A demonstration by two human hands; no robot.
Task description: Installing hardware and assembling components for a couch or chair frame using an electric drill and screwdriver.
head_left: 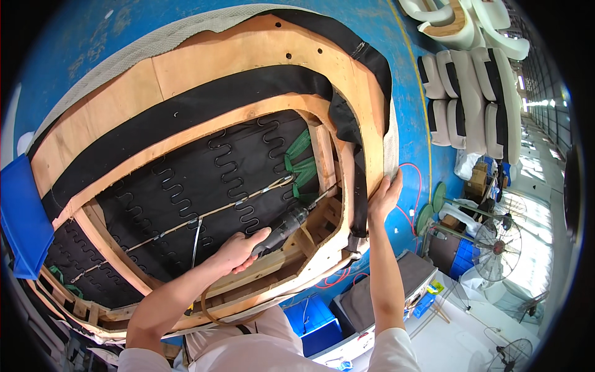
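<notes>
A large upholstered wooden sofa frame (248,44) lies in front of me, its underside showing. Black S-shaped springs (176,198) cross dark cloth inside it, with green webbing (302,162) toward the right. My left hand (238,249) is closed around a black power drill (280,232). From the drill, a long thin bit reaches up and right to the inner wood near the frame's right end; its tip's contact is hard to make out. My right hand (384,197) grips the frame's outer right edge, thumb and fingers straddling it.
A blue sheet (25,217) hangs over the frame's left end. Red hose (416,198) runs over the blue floor at right. Beyond stand stacked cream-and-black cushioned pieces (468,102) and fans (498,248). A blue bin (313,325) sits near my legs.
</notes>
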